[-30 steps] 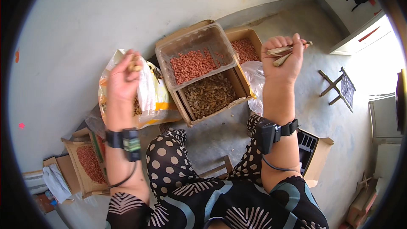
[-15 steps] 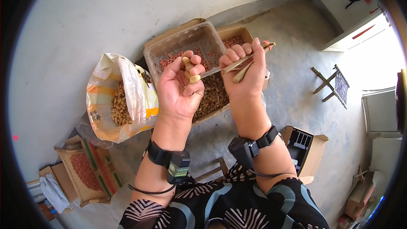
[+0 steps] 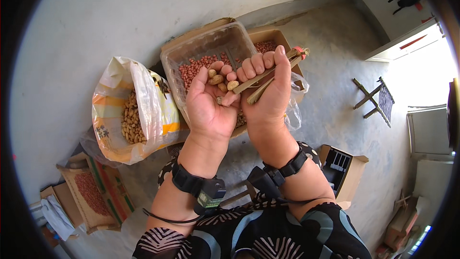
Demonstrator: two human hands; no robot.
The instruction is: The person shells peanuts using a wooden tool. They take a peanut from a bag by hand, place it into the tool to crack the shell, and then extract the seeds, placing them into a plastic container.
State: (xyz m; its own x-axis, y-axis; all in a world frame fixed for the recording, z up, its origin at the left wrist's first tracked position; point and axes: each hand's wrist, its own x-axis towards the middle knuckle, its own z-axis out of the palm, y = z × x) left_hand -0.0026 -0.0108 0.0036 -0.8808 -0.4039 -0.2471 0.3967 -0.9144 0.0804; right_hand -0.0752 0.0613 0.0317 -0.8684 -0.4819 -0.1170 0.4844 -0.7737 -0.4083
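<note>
Nearest: both forearms reach in, a black device strapped at the left wrist [image 3: 211, 195] and another at the right wrist [image 3: 262, 181].

Left hand [image 3: 209, 110]: palm up, grip curled in, cupping several unshelled peanuts [image 3: 216, 80] among the fingers.

Right hand [image 3: 270, 100]: grip closed firmly on a split-stick tool [image 3: 256, 82], red at its far right end. Its left end lies just beside one peanut; contact cannot be told. Hands side by side, held up before the containers.

Near left: woven sack [image 3: 104, 223] bearing red kernels. Near right: open carton [image 3: 353, 182], black insert inside.

Farther, left: printed plastic bag [image 3: 155, 100], mouth open, more unshelled peanuts within. Right, on the floor: folding stool [image 3: 385, 100].

Beyond the hands: clear plastic tub [image 3: 168, 55], red kernels inside, partly hidden by the left fingers. Far right of it: cardboard box [image 3: 270, 34], also with red kernels.
</note>
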